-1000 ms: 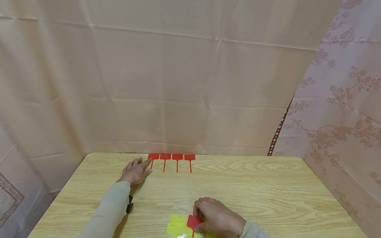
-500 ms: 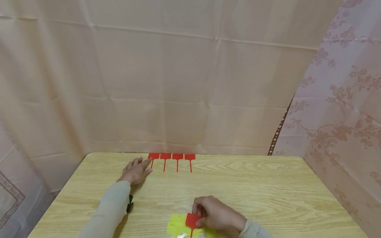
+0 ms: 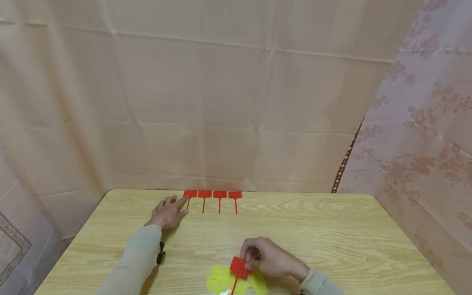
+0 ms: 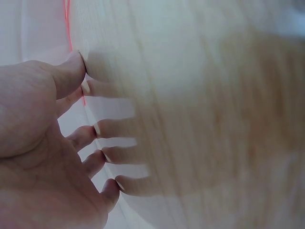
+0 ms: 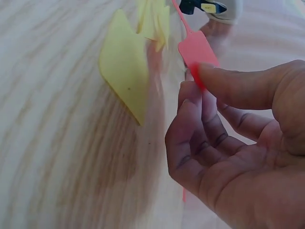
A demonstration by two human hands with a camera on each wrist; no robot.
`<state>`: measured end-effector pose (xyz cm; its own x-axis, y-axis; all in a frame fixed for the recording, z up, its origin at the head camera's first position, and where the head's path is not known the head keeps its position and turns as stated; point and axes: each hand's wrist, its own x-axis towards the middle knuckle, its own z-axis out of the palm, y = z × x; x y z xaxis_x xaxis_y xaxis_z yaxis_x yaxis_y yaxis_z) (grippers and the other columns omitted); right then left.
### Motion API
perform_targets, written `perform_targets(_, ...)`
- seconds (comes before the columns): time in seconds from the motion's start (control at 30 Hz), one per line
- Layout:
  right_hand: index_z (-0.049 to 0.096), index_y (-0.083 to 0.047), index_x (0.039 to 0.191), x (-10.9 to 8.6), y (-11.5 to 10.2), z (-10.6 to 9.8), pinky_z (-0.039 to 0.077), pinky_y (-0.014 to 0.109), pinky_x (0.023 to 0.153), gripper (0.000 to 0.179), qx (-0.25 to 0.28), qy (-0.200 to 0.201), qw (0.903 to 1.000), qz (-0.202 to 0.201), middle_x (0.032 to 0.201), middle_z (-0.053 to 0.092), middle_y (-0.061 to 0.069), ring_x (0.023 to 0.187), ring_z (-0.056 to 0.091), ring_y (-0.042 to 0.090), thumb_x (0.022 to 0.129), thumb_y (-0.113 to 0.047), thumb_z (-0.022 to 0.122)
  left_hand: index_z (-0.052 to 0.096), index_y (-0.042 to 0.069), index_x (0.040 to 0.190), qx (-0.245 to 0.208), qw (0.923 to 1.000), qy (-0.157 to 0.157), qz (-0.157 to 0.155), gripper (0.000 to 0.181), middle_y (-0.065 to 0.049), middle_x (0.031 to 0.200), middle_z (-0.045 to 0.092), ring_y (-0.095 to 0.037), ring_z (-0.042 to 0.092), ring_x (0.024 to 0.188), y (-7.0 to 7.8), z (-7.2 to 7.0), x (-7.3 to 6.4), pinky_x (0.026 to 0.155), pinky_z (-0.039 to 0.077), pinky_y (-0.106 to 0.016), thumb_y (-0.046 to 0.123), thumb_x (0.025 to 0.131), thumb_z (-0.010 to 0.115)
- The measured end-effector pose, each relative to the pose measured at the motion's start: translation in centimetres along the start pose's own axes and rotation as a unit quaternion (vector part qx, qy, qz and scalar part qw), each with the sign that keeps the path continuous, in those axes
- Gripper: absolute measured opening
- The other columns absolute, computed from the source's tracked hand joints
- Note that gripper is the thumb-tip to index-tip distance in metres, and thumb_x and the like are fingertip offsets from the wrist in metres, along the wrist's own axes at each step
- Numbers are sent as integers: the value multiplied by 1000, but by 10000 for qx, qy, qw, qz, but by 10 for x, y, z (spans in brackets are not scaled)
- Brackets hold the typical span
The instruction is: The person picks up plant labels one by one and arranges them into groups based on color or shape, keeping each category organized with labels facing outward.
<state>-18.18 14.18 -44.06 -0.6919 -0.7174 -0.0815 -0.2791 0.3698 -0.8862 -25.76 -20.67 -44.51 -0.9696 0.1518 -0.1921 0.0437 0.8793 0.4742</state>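
At the table's far edge lies a row of several flat red tags (image 3: pixel 220 194), each with a thin stem pointing toward me. My left hand (image 3: pixel 167 213) rests palm down there, its index fingertip touching the leftmost tag (image 3: pixel 190 193). In the left wrist view the fingers (image 4: pixel 81 138) spread out against the wood. My right hand (image 3: pixel 271 258) pinches another red tag (image 3: pixel 239 268) by a corner between thumb and fingers, stem downward. Beneath it lies a loose pile of yellow tags (image 3: pixel 221 274), partly hidden by the red one. In the right wrist view, a yellow tag (image 5: pixel 125 67) lies near the hand.
The wood-grain table (image 3: pixel 313 229) has rounded far corners. A beige curtain (image 3: pixel 236 102) hangs right behind its far edge, and a pink floral cloth (image 3: pixel 424 143) hangs at the right. A black strap (image 3: pixel 161 252) shows on the left forearm.
My right hand has risen slightly away from the yellow pile with the red tag, which now tilts and uncovers more yellow. The left hand has stayed in place.
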Motion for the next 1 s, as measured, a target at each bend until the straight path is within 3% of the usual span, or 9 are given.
perform_targets(0.43,70,-9,98,-1,-13,-12,50,23,75,10,565,165,9980,-236,86,64,-1,81,59,10,95,0,68,31,11,160,50,10000,35,7,58,-33,162,14,-61,9,144,-2,1,2,111,11,-76,30,108,49)
perform_targets(0.73,73,-8,99,1,-24,-18,52,26,79,13,640,349,9969,-285,91,70,4,84,62,15,97,2,64,31,11,160,83,10000,23,37,58,-33,162,14,-62,10,144,-1,1,1,110,12,-77,31,109,49)
perform_targets(1.0,72,-6,99,2,-40,-23,54,27,77,8,601,831,9940,-373,94,69,5,87,62,19,97,-1,66,31,10,160,97,9999,7,50,57,-33,162,14,-62,11,144,-1,1,1,110,12,-76,30,109,48)
